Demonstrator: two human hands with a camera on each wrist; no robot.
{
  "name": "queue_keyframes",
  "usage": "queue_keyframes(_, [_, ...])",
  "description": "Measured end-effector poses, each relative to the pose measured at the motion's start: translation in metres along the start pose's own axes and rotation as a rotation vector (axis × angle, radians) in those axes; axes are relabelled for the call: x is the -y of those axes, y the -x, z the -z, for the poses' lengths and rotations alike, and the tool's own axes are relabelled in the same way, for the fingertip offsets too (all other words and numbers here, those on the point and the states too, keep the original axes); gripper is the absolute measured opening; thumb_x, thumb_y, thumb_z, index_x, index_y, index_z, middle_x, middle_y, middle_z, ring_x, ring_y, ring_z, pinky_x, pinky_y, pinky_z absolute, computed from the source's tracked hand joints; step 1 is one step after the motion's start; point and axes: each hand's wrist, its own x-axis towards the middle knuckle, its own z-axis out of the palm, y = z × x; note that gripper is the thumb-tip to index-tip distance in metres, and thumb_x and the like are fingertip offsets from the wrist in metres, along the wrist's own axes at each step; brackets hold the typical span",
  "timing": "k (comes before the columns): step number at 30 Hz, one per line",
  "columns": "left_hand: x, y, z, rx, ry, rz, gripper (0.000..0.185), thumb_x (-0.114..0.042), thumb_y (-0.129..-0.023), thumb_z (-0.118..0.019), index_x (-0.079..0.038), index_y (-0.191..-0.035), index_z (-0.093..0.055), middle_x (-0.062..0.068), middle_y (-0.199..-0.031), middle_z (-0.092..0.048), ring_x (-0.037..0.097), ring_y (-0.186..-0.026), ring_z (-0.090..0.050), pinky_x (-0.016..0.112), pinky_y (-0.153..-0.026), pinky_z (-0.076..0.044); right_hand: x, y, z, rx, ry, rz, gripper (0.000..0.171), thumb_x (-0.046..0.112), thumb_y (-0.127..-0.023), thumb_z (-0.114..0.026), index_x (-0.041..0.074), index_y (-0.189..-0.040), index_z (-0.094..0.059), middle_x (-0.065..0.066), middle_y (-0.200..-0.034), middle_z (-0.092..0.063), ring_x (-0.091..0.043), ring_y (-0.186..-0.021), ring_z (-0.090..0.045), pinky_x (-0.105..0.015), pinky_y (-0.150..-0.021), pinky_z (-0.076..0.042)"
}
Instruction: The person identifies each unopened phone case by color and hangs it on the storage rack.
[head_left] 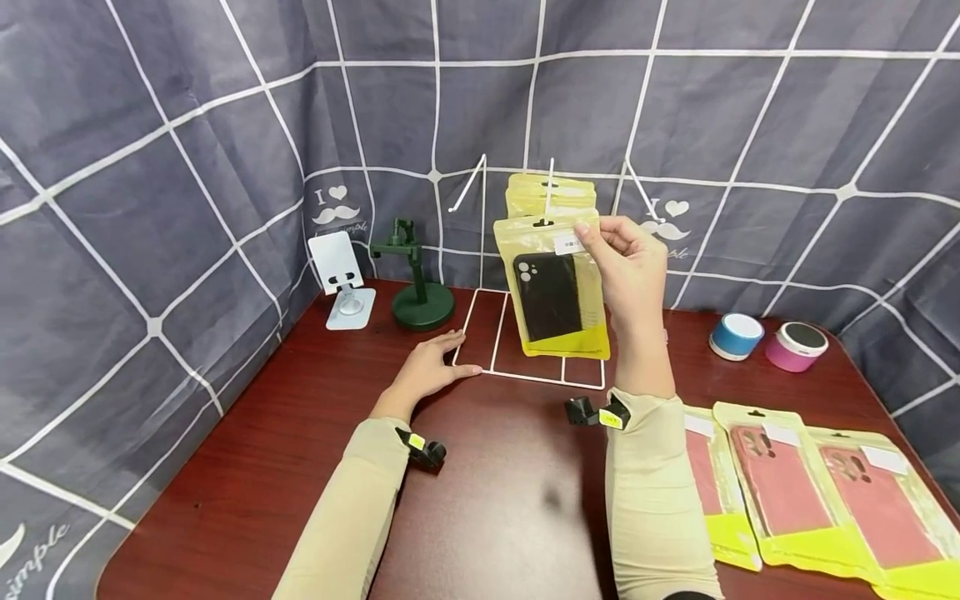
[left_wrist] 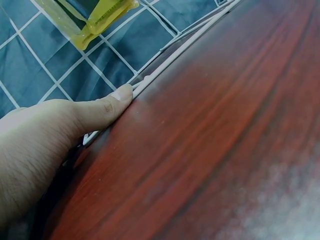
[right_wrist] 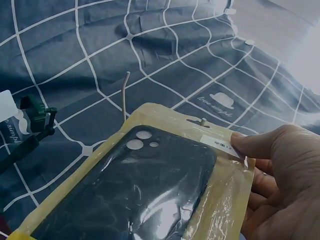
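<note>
My right hand pinches the top right corner of a yellow-edged clear pouch between thumb and fingers, by its white label. Inside the pouch lies a black phone case with camera cutouts. The pouch's hang hole is at the middle prong of a white wire display rack; in the right wrist view the prong's tip shows at the hole. Behind it, more yellow pouches hang on that prong. My left hand rests on the rack's front left base corner, thumb extended along the front wire.
On the right of the table lie several pouches with pink phone cases. Blue and pink round speakers stand behind them. At the back left are a white phone stand and a dark green stand. A grid-patterned cloth surrounds the table.
</note>
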Motion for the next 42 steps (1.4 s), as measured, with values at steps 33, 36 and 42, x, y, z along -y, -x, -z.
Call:
queue_keyframes(33, [0.002, -0.002, -0.002, -0.019, -0.024, -0.018, 0.088, -0.068, -0.081, -0.071, -0.016, -0.149, -0.052, 0.002, -0.154, -0.046, 0.018, -0.145, -0.038, 0.043, -0.116, -0.033, -0.037, -0.025, -0.004, -0.12, 0.114, -0.052, 0.018, 0.018, -0.087, -0.081, 0.002, -0.095, -0.078, 0.003, -0.08, -0.074, -0.008, -0.069, -0.06, -0.02, -0.061, -0.042])
queue_keyframes(36, [0.001, -0.002, -0.002, -0.024, -0.025, -0.027, 0.088, -0.068, -0.081, -0.071, -0.015, -0.149, -0.052, 0.003, -0.154, -0.046, 0.02, -0.144, -0.039, 0.045, -0.116, -0.033, -0.038, -0.025, -0.002, -0.119, 0.128, -0.056, 0.018, 0.019, -0.087, -0.081, 0.003, -0.095, -0.078, 0.004, -0.079, -0.073, -0.007, -0.068, -0.059, -0.02, -0.06, -0.041])
queue_keyframes(42, [0.0, 0.0, -0.001, -0.018, -0.016, -0.031, 0.089, -0.068, -0.081, -0.071, -0.014, -0.149, -0.052, 0.005, -0.154, -0.046, 0.021, -0.144, -0.039, 0.046, -0.116, -0.033, -0.042, -0.025, 0.003, -0.109, 0.18, -0.054, 0.02, 0.018, -0.088, -0.08, 0.001, -0.097, -0.077, 0.007, -0.077, -0.072, -0.005, -0.068, -0.058, -0.019, -0.06, -0.041])
